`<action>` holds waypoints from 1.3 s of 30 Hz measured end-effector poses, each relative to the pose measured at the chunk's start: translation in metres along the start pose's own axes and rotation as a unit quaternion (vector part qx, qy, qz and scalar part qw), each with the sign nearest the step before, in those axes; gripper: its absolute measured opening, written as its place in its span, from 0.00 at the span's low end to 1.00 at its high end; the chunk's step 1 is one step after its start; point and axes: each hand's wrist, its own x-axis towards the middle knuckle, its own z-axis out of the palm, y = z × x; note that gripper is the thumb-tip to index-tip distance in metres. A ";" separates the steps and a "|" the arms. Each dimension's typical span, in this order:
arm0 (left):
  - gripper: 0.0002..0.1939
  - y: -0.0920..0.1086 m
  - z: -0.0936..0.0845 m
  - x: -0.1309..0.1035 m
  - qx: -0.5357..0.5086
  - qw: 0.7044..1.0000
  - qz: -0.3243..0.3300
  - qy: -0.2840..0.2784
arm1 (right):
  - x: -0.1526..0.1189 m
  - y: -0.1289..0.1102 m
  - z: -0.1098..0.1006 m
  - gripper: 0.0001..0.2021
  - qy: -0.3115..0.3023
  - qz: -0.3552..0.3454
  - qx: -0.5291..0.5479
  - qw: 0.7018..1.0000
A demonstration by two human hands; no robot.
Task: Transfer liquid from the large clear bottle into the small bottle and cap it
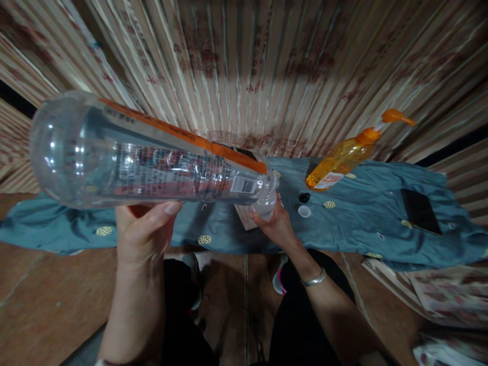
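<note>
A large clear plastic bottle (pixel 171 162) with an orange-edged label and barcode lies tilted across the view, its base at the left and its neck toward the right. My left hand (pixel 147 229) grips it from below, thumb along its side. At the neck end, my right hand (pixel 272 218) is wrapped round a small clear container (pixel 265 203), which meets the bottle's mouth. Partly hidden behind them is a pale box (pixel 246 219). Right of my right hand are a small black cap (pixel 304 197) and a white round lid (pixel 304 211).
An orange pump bottle (pixel 339 162) stands on the blue-green cloth (pixel 343 229) at the right. Farther right lies a dark flat object (pixel 421 211). A pleated patterned curtain (pixel 244 76) hangs behind the cloth-covered surface.
</note>
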 end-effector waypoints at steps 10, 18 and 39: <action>0.56 0.000 -0.001 -0.001 -0.002 1.000 -0.001 0.010 | -0.001 0.001 0.001 0.43 0.002 -0.004 -0.008 1.000; 0.52 0.003 -0.002 0.001 0.005 1.000 0.004 -0.026 | -0.002 0.000 0.001 0.43 -0.004 -0.015 -0.016 1.000; 0.47 0.004 0.004 0.001 0.011 1.000 0.002 0.002 | -0.003 -0.004 0.001 0.40 -0.002 -0.011 -0.023 1.000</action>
